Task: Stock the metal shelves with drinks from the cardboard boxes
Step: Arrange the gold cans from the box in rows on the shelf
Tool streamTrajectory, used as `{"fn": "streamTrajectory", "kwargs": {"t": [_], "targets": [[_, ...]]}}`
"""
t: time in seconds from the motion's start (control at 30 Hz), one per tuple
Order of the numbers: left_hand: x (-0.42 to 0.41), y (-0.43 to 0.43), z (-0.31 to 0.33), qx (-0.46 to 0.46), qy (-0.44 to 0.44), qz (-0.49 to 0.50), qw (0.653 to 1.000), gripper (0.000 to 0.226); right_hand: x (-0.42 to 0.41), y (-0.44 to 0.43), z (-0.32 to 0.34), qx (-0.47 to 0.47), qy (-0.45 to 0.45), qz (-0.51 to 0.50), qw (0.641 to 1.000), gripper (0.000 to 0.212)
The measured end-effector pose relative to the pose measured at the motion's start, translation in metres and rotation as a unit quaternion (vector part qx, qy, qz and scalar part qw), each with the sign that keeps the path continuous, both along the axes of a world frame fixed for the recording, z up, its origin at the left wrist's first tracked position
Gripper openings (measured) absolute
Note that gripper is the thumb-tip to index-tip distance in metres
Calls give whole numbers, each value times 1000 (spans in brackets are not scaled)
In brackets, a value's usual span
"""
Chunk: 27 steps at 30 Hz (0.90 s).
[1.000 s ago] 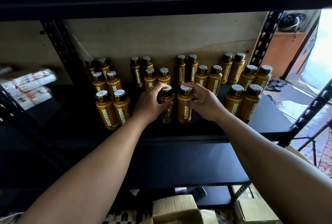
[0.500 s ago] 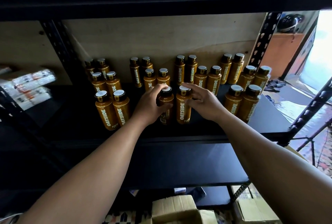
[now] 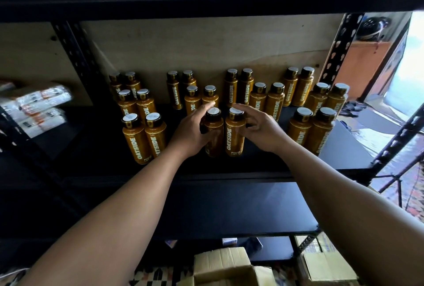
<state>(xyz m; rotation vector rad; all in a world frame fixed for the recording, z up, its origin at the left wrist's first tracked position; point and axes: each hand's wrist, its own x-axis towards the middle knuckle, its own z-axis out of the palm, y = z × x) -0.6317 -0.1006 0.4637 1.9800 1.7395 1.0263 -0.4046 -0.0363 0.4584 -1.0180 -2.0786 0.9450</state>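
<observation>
— On the black metal shelf (image 3: pixel 348 152), mid-frame, what are the hands doing?
— The left hand (image 3: pixel 190 129) grips the left bottle (image 3: pixel 215 139) of the front centre pair, fingers curled round its side. The right hand (image 3: pixel 259 125) is loose, fingers spread and half-bent by the cap of the right bottle (image 3: pixel 234 136). Whether it touches the bottle I cannot tell.
— And those two bottles?
— Upright, side by side and touching, near the shelf's front edge. More amber bottles (image 3: pixel 300 134) stand in pairs behind them and to both sides.
— Anything else?
— Cardboard boxes (image 3: pixel 220 260) at the bottom edge of the frame, white packets (image 3: pixel 34 106) at the left.
</observation>
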Motion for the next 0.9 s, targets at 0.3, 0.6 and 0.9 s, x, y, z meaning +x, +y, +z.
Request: {"fn": "streamTrajectory", "kwargs": {"t": [0.3,0.6,0.9], "targets": [[2,-1,3,5,5,2,1000,82,-1,-1,1,37,-6,-25,999,74],[0,-2,5,20,8,-13,1000,71,-2,-1,2,36,-25,-31,999,73],[-3,-2,2,7,0,-19,1000,68,2,-1,-2,19,-17,-5,1000,77]]}}
